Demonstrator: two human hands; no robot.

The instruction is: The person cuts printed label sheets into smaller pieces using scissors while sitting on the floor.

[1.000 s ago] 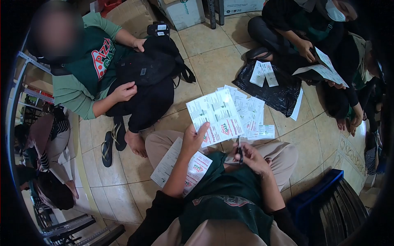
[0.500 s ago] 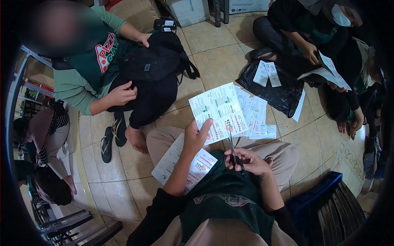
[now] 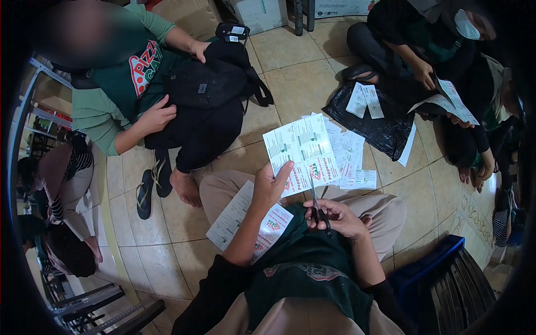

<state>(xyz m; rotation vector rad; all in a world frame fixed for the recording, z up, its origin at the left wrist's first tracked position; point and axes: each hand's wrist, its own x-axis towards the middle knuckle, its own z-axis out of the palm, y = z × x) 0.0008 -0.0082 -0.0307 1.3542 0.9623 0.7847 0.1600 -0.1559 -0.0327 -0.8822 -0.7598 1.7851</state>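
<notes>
My left hand (image 3: 272, 187) pinches a printed label sheet (image 3: 298, 146) by its lower left part, thumb on top. "Pepperoni" and a pizza logo in red and green show on the sheet. In my right hand (image 3: 340, 219) is a pair of dark-handled scissors (image 3: 320, 216), its blades pointing up at the sheet's lower edge. Whether the blades are apart there is too small to tell. Across my lap, under my left forearm, lie more uncut sheets (image 3: 228, 223). Cut labels (image 3: 349, 153) are heaped on the floor just beyond the held sheet.
A black plastic bag (image 3: 385, 131) with two labels on it lies at the right. One co-worker (image 3: 156, 120) sits opposite with a black backpack (image 3: 209, 84); another (image 3: 419, 70) handles sheets. Sandals (image 3: 145, 195) rest on the tiles. A blue-edged black crate (image 3: 446, 273) stands at lower right.
The label sheet in my left hand has shifted slightly right and turned a little. My scissors hand has stayed nearly in place. The opposite co-worker's hand has drawn in toward the body.
</notes>
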